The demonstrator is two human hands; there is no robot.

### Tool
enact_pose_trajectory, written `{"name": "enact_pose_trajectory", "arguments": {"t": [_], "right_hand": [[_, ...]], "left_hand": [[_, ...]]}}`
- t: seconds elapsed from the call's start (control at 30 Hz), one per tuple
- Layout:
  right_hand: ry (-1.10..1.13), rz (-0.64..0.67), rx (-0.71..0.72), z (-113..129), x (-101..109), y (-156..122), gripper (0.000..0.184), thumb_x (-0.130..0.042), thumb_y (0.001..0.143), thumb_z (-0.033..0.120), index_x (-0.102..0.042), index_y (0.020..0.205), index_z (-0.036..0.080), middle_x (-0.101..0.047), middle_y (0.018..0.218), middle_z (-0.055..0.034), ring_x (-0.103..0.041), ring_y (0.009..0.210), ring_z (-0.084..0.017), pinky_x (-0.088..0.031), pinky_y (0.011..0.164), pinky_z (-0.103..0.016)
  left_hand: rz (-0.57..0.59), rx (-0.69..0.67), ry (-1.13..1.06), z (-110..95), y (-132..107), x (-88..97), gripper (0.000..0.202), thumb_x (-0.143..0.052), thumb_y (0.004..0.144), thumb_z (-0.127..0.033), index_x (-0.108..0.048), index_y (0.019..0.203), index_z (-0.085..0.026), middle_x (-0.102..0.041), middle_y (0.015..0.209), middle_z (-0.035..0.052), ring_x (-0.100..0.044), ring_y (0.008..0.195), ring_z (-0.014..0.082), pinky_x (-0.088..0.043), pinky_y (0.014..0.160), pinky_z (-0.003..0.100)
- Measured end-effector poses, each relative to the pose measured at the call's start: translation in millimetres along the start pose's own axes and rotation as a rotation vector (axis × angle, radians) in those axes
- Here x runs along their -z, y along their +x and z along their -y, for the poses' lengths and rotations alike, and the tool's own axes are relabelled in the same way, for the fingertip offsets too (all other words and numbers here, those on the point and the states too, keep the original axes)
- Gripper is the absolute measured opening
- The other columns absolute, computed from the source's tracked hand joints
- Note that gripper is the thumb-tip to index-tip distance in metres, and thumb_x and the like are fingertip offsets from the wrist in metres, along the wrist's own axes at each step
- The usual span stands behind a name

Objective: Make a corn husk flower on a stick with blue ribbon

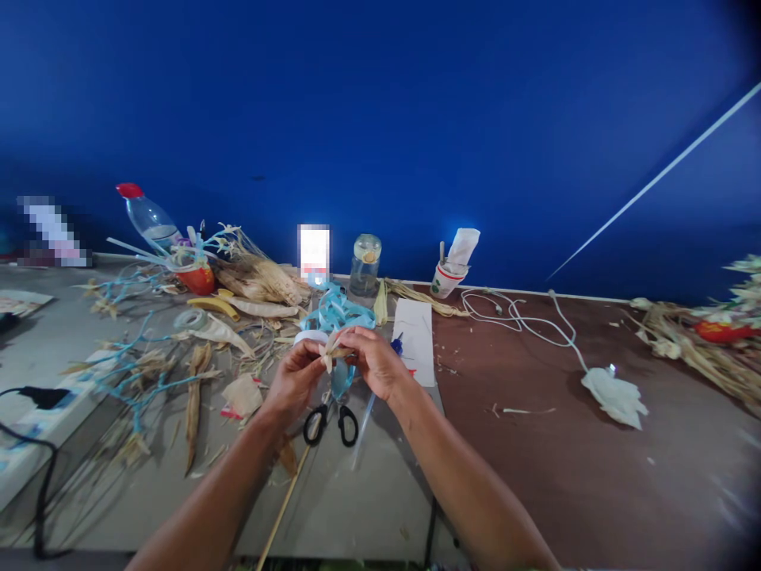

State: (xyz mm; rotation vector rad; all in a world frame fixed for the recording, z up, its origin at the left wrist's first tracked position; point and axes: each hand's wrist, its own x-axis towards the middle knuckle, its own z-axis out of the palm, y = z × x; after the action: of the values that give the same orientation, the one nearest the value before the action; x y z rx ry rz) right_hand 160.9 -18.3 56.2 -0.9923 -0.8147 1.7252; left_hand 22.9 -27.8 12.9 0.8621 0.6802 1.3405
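My left hand [296, 377] and my right hand [376, 361] meet above the table, both pinched on a small pale corn-husk flower [329, 354]. A white tape roll [310, 337] shows just behind my left fingers. Light blue ribbon [336, 312] lies coiled right behind the hands. Black-handled scissors [330, 422] lie on the grey table [369, 500] directly below my hands. A thin wooden stick [284, 507] runs from the scissors toward the near edge.
Dried husks [255, 277], blue wire stems [134, 377], a yellow clip [212, 306] and a red-capped bottle [148, 218] crowd the left. A glass jar [365, 265], paper cup [448, 277], white paper [416, 341], white cable [523, 321] and husk pile [701, 341] lie further right.
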Motion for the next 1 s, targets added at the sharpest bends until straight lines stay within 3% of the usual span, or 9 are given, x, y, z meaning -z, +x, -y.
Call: {"name": "enact_pose_trajectory", "arguments": {"t": [0.2, 0.47, 0.67, 0.83, 1.0], "right_hand": [[-0.097, -0.03, -0.055, -1, -3, -2, 0.019, -0.069, 0.053, 0.029, -0.058, 0.059, 0.016, -0.056, 0.053, 0.0038, -0.048, 0.052, -0.009, -0.032, 0.054, -0.023], [0.156, -0.044, -0.142, -8, -2, 5, 0.011, -0.065, 0.051, 0.021, -0.057, 0.055, 0.015, -0.056, 0.049, 0.0038, -0.047, 0.05, -0.009, -0.034, 0.05, -0.022], [0.194, -0.112, -0.03, -19, -6, 9, 0.015, -0.066, 0.055, 0.024, -0.055, 0.048, 0.016, -0.056, 0.047, 0.0029, -0.048, 0.049, -0.009, -0.036, 0.049, -0.022], [0.261, -0.062, -0.063, -16, -5, 6, 0.022, -0.065, 0.06, 0.034, -0.058, 0.051, 0.015, -0.059, 0.052, 0.0006, -0.05, 0.051, -0.01, -0.037, 0.05, -0.023], [0.164, -0.032, -0.064, -8, -8, -2, 0.015, -0.07, 0.052, 0.024, -0.058, 0.056, 0.016, -0.06, 0.055, 0.0027, -0.05, 0.051, -0.009, -0.035, 0.051, -0.021]], "left_hand": [[0.029, -0.011, 0.003, 3, 1, 3.8, 0.014, -0.076, 0.061, -0.018, -0.065, 0.07, -0.017, -0.063, 0.075, 0.0005, -0.057, 0.07, 0.0109, -0.044, 0.067, 0.023], [0.009, -0.009, 0.019, 1, -1, 1.8, 0.015, -0.076, 0.061, -0.018, -0.064, 0.07, -0.018, -0.063, 0.074, 0.0004, -0.058, 0.067, 0.0113, -0.046, 0.062, 0.022], [0.014, -0.011, 0.049, 1, -2, 1.6, 0.014, -0.075, 0.062, -0.018, -0.065, 0.072, -0.018, -0.063, 0.074, -0.0003, -0.058, 0.066, 0.0098, -0.045, 0.063, 0.02], [-0.021, -0.009, 0.028, -2, -1, -0.2, 0.015, -0.076, 0.06, -0.019, -0.064, 0.069, -0.018, -0.063, 0.072, -0.0007, -0.058, 0.065, 0.0099, -0.044, 0.062, 0.021], [-0.023, -0.033, 0.05, -1, 0, 1.4, 0.016, -0.077, 0.06, -0.019, -0.064, 0.069, -0.017, -0.063, 0.072, 0.0, -0.056, 0.065, 0.0099, -0.044, 0.062, 0.021]]}}
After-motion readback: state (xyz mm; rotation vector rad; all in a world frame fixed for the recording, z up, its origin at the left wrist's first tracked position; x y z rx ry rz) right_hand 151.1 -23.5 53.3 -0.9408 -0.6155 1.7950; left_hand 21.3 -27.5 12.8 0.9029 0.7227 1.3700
